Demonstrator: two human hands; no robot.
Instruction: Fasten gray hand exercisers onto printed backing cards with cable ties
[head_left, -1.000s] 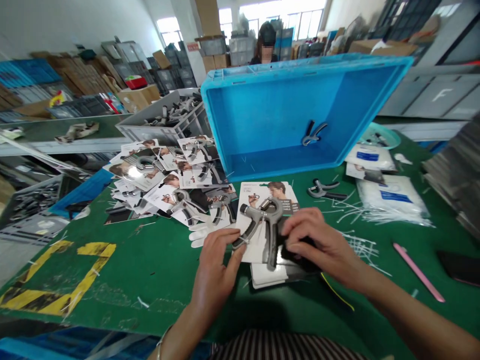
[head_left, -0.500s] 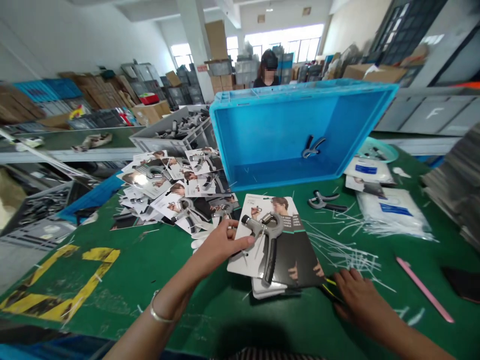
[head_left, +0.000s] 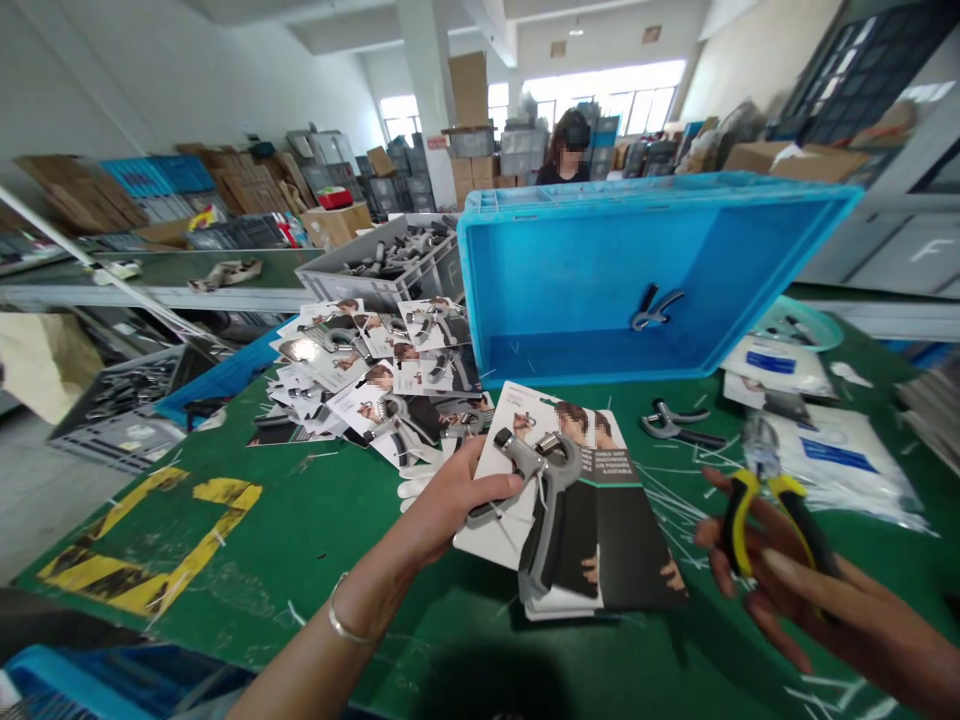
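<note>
My left hand (head_left: 457,500) grips the left edge of a printed card with a grey and black hand grip (head_left: 551,500) on it, thumb on top. White tie ends stick out from the grip. Beneath lie more printed cards (head_left: 637,540), stacked near the table's front edge. To the right, my right hand (head_left: 787,580) is wrapped round yellow and black cutting pliers (head_left: 776,510), raised above the table with the metal jaws pointing away from me. A loose hand grip (head_left: 679,425) lies behind, between the stack and some plastic bags.
A blue crate (head_left: 570,270) on its side holds one hand grip. Carded grips (head_left: 405,400) are piled at the left, before a grey crate (head_left: 375,285). White ties (head_left: 667,490) and bags (head_left: 840,450) lie right. A person (head_left: 566,150) is behind the crate.
My right hand has picked up the pliers from the table and raised them. My left hand has lifted and tilted the top card slightly. The view has shifted left.
</note>
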